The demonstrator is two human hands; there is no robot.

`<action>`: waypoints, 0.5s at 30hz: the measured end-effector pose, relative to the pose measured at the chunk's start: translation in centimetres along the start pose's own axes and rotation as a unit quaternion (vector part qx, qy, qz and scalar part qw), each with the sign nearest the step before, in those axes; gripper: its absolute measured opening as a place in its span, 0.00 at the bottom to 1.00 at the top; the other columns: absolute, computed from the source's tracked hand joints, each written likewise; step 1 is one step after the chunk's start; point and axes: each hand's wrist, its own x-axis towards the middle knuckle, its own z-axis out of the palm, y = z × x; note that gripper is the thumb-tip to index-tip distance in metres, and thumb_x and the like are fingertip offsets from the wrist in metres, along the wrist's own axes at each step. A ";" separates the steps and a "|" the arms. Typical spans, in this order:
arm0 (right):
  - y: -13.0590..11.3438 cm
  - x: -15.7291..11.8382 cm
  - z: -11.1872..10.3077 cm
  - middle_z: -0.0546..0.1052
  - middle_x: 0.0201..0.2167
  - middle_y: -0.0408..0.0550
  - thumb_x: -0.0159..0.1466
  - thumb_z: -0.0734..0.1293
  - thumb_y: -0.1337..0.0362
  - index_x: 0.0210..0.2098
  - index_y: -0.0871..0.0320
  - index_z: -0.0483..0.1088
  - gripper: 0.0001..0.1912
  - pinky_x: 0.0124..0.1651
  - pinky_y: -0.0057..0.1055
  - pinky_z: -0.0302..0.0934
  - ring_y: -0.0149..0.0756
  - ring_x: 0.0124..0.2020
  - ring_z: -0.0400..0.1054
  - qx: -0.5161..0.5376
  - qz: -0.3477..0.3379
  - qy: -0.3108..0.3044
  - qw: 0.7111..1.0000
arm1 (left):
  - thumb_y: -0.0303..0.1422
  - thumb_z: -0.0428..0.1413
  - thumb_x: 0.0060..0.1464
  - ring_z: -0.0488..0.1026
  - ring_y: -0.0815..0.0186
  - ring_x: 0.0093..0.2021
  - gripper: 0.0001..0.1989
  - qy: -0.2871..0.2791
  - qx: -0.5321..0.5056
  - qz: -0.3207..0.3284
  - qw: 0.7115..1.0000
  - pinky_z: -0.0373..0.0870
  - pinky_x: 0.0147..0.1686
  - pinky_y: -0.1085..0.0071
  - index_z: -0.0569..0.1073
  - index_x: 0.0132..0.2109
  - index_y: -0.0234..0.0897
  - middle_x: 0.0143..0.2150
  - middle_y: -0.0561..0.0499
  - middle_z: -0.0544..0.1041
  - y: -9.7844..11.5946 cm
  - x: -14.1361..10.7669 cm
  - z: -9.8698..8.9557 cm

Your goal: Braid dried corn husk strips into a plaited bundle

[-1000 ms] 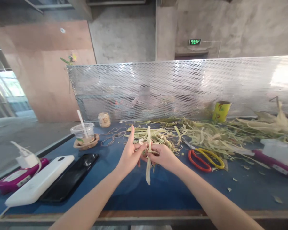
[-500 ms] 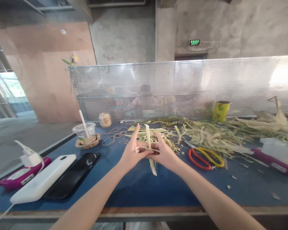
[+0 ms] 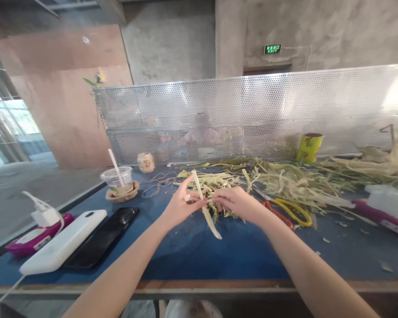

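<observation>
The pale husk strip [image 3: 205, 212] runs slantwise between both hands above the blue bench [image 3: 199, 256]: its upper end pokes up past the left hand [image 3: 181, 207], its lower end hangs free below and to the right, just over the bench surface. The left hand's grip is narrow, thumb and fingers pinched on the strip with the forefinger raised; the right hand [image 3: 237, 203] is curled close beside it, fingertips on the strip and on a small greenish tuft under it (how tightly it pinches I cannot tell). One strip is in hand; behind lies one long heap of husks [image 3: 285, 181]. Counted round about: one pair of scissors [image 3: 287, 212] with a red and a yellow handle, just right of the right hand; one dark phone [image 3: 106, 236]; one white power bank [image 3: 64, 247]; one plastic cup [image 3: 117, 181] with a straw; one yellow cup [image 3: 309, 148]. Bare blue surface lies between the hands and the near edge; a perforated metal screen [image 3: 252, 115] closes the far side.
</observation>
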 end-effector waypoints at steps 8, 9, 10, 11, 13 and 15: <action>0.2 1.0 2.1 0.74 0.25 0.43 0.53 0.66 0.63 0.36 0.59 0.67 0.11 0.28 0.25 0.60 0.29 0.25 0.68 0.285 0.059 0.026 0.956 | 0.31 0.62 0.41 0.75 0.64 0.31 0.45 0.100 -0.077 0.027 0.992 0.72 0.34 0.67 0.46 0.61 0.33 0.33 0.48 0.76 0.1 0.1 0.6; 0.1 1.1 2.5 0.74 0.25 0.43 0.50 0.69 0.62 0.37 0.59 0.66 0.15 0.27 0.25 0.59 0.30 0.25 0.68 0.308 0.064 0.017 0.949 | 0.31 0.62 0.41 0.75 0.64 0.30 0.45 0.103 -0.081 0.034 0.991 0.72 0.33 0.67 0.45 0.62 0.34 0.33 0.48 0.76 0.1 0.1 0.5; 0.1 1.3 2.7 0.74 0.23 0.43 0.49 0.70 0.62 0.35 0.60 0.67 0.16 0.25 0.24 0.57 0.29 0.23 0.67 0.319 0.073 0.010 0.945 | 0.30 0.62 0.40 0.74 0.65 0.28 0.46 0.105 -0.083 0.040 0.990 0.72 0.32 0.68 0.45 0.62 0.34 0.32 0.49 0.76 0.0 0.1 0.5; 0.1 1.3 2.9 0.74 0.21 0.43 0.48 0.70 0.61 0.32 0.61 0.67 0.14 0.23 0.23 0.55 0.27 0.20 0.65 0.323 0.085 0.007 0.942 | 0.30 0.63 0.40 0.74 0.66 0.26 0.47 0.107 -0.082 0.044 0.990 0.72 0.30 0.68 0.45 0.62 0.34 0.32 0.49 0.76 -0.1 0.1 0.4; 0.2 1.3 3.1 0.73 0.18 0.42 0.48 0.70 0.61 0.24 0.61 0.66 0.11 0.20 0.21 0.50 0.23 0.16 0.60 0.325 0.108 0.013 0.939 | 0.29 0.63 0.39 0.72 0.67 0.23 0.47 0.114 -0.087 0.049 0.988 0.72 0.28 0.69 0.45 0.63 0.34 0.30 0.50 0.76 -0.4 0.2 0.2; 0.3 1.2 3.2 0.73 0.17 0.41 0.49 0.69 0.61 0.21 0.61 0.64 0.11 0.18 0.20 0.47 0.21 0.14 0.57 0.336 0.111 0.018 0.935 | 0.27 0.63 0.38 0.73 0.66 0.24 0.48 0.124 -0.107 0.045 0.986 0.73 0.29 0.68 0.45 0.63 0.34 0.29 0.51 0.76 -0.7 0.4 0.2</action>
